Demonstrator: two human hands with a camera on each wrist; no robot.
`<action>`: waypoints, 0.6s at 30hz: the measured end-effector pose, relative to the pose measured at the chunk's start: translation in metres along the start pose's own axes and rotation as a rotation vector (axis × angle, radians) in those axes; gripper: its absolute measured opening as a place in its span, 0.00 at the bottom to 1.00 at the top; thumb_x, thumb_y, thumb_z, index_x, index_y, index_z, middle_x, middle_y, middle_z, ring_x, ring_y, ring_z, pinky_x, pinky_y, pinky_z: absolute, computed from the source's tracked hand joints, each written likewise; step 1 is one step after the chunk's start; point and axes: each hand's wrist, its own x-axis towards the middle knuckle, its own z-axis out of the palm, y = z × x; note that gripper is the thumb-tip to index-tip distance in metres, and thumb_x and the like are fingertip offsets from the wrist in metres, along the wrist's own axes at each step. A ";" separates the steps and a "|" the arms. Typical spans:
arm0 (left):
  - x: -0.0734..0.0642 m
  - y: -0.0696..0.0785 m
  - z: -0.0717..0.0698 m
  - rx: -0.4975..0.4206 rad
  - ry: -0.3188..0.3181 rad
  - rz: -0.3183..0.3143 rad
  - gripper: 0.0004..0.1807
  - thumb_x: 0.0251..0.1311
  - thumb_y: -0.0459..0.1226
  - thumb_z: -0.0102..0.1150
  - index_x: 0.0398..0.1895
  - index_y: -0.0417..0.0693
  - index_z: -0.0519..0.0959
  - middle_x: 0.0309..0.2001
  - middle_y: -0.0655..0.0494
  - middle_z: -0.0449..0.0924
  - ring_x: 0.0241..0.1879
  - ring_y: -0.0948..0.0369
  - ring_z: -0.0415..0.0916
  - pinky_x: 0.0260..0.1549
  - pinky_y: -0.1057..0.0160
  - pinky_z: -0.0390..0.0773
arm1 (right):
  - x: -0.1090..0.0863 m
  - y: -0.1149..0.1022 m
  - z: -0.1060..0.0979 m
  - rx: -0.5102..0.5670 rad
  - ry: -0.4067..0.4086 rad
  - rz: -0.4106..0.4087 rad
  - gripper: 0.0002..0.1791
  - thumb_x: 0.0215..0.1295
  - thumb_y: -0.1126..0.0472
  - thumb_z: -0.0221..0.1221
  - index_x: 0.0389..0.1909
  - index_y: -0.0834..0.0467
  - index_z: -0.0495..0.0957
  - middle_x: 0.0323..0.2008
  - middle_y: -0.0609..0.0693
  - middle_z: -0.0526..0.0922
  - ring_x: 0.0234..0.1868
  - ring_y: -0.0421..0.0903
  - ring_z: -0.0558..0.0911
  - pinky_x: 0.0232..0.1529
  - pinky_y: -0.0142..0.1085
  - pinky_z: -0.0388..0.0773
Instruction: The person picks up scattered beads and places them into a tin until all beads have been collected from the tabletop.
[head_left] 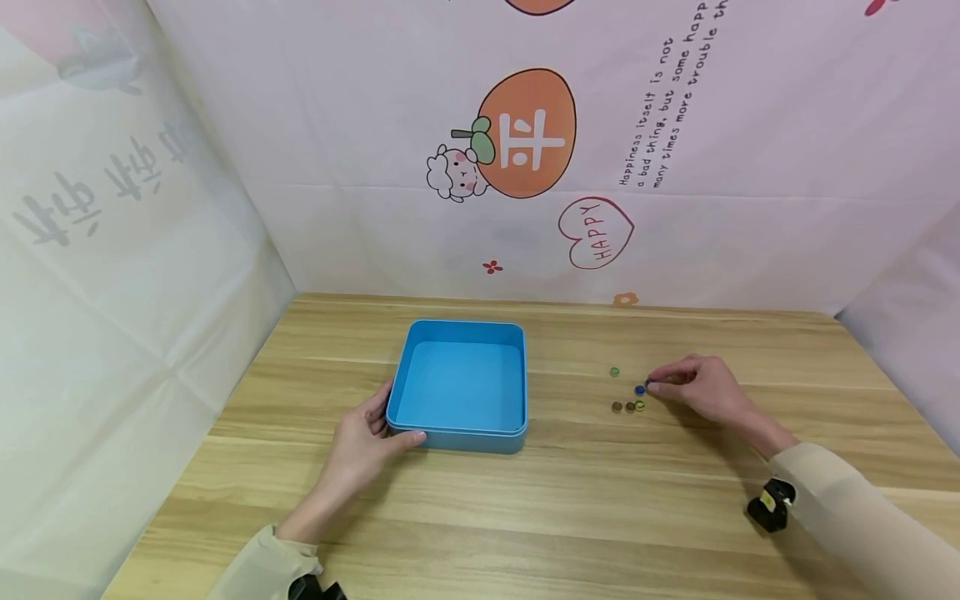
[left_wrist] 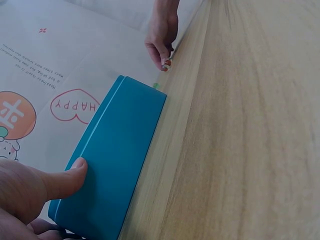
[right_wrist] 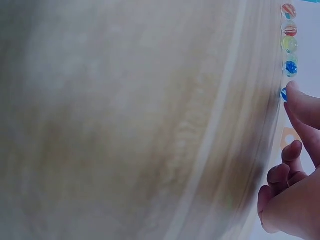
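A square blue box [head_left: 457, 442] without a lid stands on the table, its inside bare. My left hand [head_left: 362, 446] grips its near left corner, and the thumb [left_wrist: 75, 177] lies on the front wall in the left wrist view. To the right of the box, my right hand [head_left: 705, 387] pinches a blue glass marble [right_wrist: 284, 94] between thumb and index finger, low at the table. Beside it lie another blue marble [head_left: 640, 390], a yellow one [head_left: 640, 406], two reddish-brown ones [head_left: 617, 407] and, farther back, a green marble [head_left: 614, 372].
The wooden table [head_left: 570, 517] ends at the back against a white printed cloth [head_left: 360, 242]. More pale cloth [head_left: 135, 317] hangs along the left side. Dark wrist cameras [head_left: 771, 505] sit on both sleeves.
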 end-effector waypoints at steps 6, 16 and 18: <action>0.000 0.000 0.000 -0.001 0.000 -0.004 0.51 0.59 0.32 0.79 0.80 0.30 0.58 0.78 0.35 0.58 0.73 0.44 0.64 0.67 0.48 0.70 | 0.000 0.001 0.000 0.005 0.001 0.000 0.16 0.68 0.57 0.73 0.48 0.64 0.90 0.42 0.56 0.84 0.38 0.47 0.74 0.35 0.34 0.72; 0.000 0.000 0.000 -0.006 -0.001 0.002 0.51 0.59 0.32 0.79 0.80 0.30 0.57 0.78 0.35 0.58 0.73 0.44 0.64 0.68 0.48 0.69 | 0.000 -0.008 -0.005 0.017 -0.024 0.019 0.17 0.69 0.56 0.72 0.51 0.63 0.89 0.41 0.56 0.83 0.36 0.49 0.72 0.31 0.35 0.71; 0.000 -0.001 0.000 -0.008 -0.002 0.006 0.51 0.59 0.32 0.79 0.80 0.30 0.57 0.78 0.35 0.58 0.73 0.44 0.64 0.68 0.48 0.69 | 0.000 -0.011 -0.006 0.011 -0.026 0.013 0.16 0.69 0.56 0.72 0.51 0.63 0.89 0.40 0.55 0.82 0.35 0.49 0.71 0.30 0.35 0.71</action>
